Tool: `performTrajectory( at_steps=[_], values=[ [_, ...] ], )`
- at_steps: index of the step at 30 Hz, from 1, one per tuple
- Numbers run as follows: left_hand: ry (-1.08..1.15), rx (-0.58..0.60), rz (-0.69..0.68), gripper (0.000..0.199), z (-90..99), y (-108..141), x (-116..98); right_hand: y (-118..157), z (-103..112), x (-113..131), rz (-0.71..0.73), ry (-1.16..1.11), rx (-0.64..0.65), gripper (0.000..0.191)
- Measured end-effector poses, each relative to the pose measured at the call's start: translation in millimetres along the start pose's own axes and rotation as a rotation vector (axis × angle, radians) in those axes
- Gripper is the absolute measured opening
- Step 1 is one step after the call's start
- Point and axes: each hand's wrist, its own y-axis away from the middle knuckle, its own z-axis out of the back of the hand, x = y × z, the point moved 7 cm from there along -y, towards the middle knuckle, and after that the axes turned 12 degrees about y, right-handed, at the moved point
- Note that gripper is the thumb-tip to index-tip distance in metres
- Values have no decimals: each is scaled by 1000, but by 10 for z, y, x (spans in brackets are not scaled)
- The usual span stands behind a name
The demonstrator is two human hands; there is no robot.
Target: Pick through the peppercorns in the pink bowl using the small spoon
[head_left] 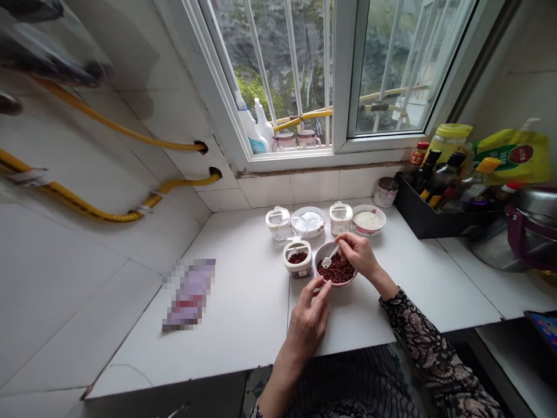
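My right hand [357,254] pinches the handle of a small white spoon [327,262], its scoop low over dark red-brown dried bits, which look like peppercorns [337,271]. They fill much of a round bowl [318,255] with a pale rim. At the bowl's near left edge, the fingers of my left hand [308,318] close on the rim; the thumb is mostly hidden. Just left of the bowl stands a clear seasoning jar [298,267] with a white frame lid, holding the same dark bits.
Behind are two more clear jars [278,222] [340,218], a bowl of white powder [314,232] and a bowl of off-white grains [369,227]. A purple packet [190,296] lies left on the white counter [243,325]. A black bottle box [429,223] and metal pot [494,249] stand right.
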Motion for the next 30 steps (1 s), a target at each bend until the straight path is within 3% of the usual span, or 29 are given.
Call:
performTrajectory(
  at_steps=[5,13,18,30],
  values=[
    [-10,10,8,56,5,-4,2,31,-53,87,83,89,40,17],
    [-9,13,-7,55,7,-1,-4,-8,-28,-83,-141,-186,61,13],
    [-19,21,-2,54,0,3,0,-5,-38,-97,-166,-212,66,13],
    [-32,13,-5,55,8,3,-6,18,9,74,54,39,25,15]
  ],
)
